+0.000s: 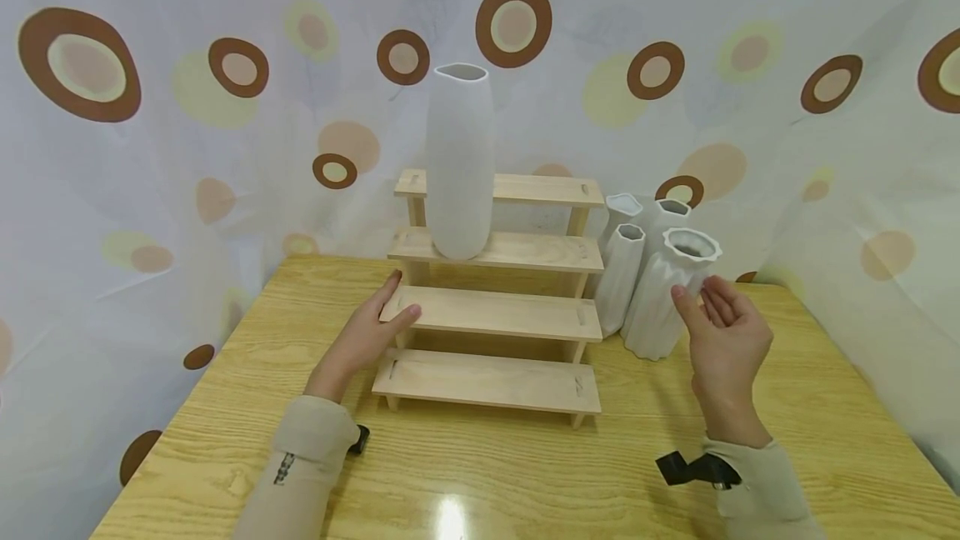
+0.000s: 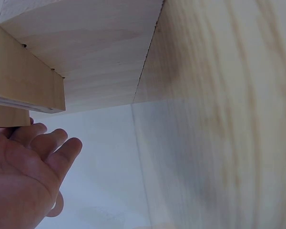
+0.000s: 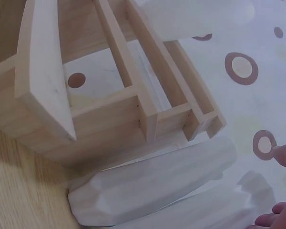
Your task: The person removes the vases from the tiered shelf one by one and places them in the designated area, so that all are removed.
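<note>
Left sleeve (image 1: 296,473): beige, lower left of the head view, on the wooden table (image 1: 225,407); a small black clip sits at its cuff.
Left hand (image 1: 367,332): left of centre, lying against the left end of the wooden step shelf (image 1: 495,315) at its second step from the bottom. Fingers straight and close together, thumb resting on the step's edge; nothing is pinched. The left wrist view shows the same fingers (image 2: 47,143) extended beside a shelf board.
Step shelf: centre of the frame, four steps rising toward the back, standing on the table.
Tall vase (image 1: 460,165): white, smooth, upright on the third step from the bottom, at the left part of that step, upper centre of the frame.
Vase group: right of the shelf, on the table, four white vases standing close together. The ribbed vase (image 1: 667,294) is the frontmost; a slimmer faceted vase (image 1: 621,277) stands just left of it, nearest the shelf.
Right hand (image 1: 723,340): right of centre, palm turned inward, just beside the ribbed vase near its rim. Fingers loosely curved and slightly apart; whether the fingertips touch the vase cannot be told.
Backdrop: pale curtain (image 1: 150,148) with brown and yellow circles.
</note>
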`<control>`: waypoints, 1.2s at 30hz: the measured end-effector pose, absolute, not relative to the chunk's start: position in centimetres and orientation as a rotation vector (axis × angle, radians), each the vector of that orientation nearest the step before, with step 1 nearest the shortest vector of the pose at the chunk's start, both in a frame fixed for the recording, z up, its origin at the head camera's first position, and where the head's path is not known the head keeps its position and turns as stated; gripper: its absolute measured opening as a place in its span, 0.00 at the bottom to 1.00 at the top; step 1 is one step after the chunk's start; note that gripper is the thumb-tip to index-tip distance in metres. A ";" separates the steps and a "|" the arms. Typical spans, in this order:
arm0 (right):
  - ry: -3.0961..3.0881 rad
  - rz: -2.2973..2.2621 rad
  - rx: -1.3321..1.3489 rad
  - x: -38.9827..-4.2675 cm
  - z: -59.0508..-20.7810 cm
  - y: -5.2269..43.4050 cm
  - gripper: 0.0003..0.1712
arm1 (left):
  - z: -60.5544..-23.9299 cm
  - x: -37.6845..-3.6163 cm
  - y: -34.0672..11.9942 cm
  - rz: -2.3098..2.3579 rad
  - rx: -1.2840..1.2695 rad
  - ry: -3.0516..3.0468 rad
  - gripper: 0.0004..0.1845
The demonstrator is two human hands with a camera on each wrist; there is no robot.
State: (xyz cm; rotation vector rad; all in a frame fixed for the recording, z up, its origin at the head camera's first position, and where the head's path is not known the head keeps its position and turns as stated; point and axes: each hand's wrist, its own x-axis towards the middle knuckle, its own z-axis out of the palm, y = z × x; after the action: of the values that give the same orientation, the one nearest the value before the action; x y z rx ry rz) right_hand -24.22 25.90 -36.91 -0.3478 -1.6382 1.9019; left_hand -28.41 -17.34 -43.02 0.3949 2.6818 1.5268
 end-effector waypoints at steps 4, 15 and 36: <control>-1.665 1.888 -0.308 -23.9 -36.6 25.6 0.35 | -43.1 -28.5 -17.4 1.512 0.387 2.695 0.48; -1.696 1.909 -0.209 -22.7 -35.6 24.8 0.35 | -43.1 -28.4 -17.4 1.498 0.362 2.698 0.48; -1.709 1.978 0.021 -21.5 -34.4 22.1 0.34 | -43.1 -28.4 -17.4 1.517 0.373 2.688 0.48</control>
State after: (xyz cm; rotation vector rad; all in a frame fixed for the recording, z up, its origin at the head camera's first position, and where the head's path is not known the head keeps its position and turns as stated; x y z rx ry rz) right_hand -21.49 22.07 -34.37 0.0207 -1.7090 1.9776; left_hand -28.43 -17.44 -43.08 0.3727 2.6879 1.5167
